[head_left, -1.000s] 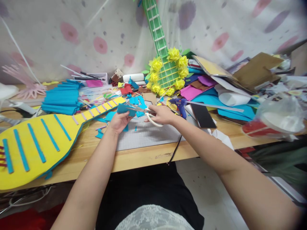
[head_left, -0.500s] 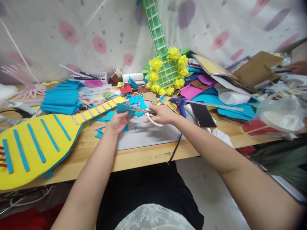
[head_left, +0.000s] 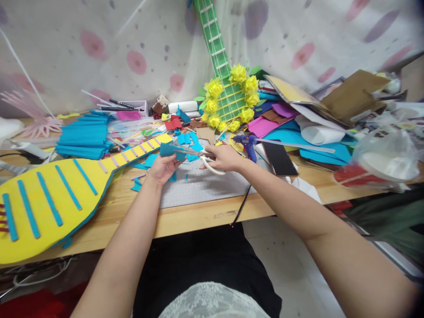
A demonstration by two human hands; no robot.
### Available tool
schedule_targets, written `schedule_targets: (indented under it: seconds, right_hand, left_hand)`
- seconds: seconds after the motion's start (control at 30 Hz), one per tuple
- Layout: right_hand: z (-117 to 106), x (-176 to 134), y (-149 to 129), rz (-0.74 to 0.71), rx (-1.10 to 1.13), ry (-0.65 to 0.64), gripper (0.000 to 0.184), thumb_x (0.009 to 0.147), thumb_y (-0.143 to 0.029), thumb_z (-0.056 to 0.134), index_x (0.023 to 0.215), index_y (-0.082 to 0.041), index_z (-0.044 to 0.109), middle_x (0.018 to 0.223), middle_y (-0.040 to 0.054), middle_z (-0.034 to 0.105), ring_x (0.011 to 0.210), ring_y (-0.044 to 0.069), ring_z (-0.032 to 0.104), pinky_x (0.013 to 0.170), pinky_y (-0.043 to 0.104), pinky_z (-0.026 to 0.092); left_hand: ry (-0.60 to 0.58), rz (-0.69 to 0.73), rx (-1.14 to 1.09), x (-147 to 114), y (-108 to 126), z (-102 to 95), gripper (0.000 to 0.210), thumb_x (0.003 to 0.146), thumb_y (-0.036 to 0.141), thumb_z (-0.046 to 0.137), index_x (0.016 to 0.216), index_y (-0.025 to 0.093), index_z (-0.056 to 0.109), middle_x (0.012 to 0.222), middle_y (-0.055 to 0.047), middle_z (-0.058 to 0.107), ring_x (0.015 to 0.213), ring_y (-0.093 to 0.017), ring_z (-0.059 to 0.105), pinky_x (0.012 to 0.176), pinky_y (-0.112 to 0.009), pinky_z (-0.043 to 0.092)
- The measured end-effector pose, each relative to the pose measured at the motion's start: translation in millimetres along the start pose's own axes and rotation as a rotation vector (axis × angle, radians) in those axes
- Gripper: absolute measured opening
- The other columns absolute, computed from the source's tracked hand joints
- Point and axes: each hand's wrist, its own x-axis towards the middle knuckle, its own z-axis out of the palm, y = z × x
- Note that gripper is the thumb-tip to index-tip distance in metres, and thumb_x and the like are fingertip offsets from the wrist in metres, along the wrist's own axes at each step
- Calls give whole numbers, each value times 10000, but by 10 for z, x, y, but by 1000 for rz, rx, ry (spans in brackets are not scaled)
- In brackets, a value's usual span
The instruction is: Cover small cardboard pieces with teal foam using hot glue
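My left hand (head_left: 163,169) pinches a piece of blue paper (head_left: 168,149) above the table's middle. In my right hand (head_left: 222,158) is a pair of scissors (head_left: 209,166) with white handles, the fingers wrapped round the loops. Their blades point left and lie across the paper's right part. Blue paper scraps (head_left: 189,140) are scattered just behind the hands, over a grey cutting mat (head_left: 198,192). To the left lies a yellow lute-shaped craft (head_left: 59,194) with blue strips across its body and a neck reaching towards my left hand.
A green paper guitar (head_left: 228,99) ringed with yellow flowers leans on the back curtain. Right of my hands are a blue glue gun (head_left: 247,145), a phone (head_left: 280,158) and a bagged red-and-white tub (head_left: 374,165). Crinkled blue paper (head_left: 82,136) lies at the back left.
Both hands, the blue paper and the scissors keep nearly the same place. The view has shifted very slightly. A hand at the far right edge has gone out of view.
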Motion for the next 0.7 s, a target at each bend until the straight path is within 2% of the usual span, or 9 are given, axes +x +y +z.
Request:
schedule_targets:
  seconds: [0.7]
  right_hand:
    - [-37, 4, -13, 10, -79, 17, 461, 720, -634, 555, 832, -191, 614, 733, 37, 653, 676, 160, 553, 581, 236, 246]
  left_hand:
    - [-12, -15, 17, -7, 2, 11, 321, 707, -12, 553, 927, 192, 667, 724, 2, 712, 741, -158, 680, 911, -413, 501]
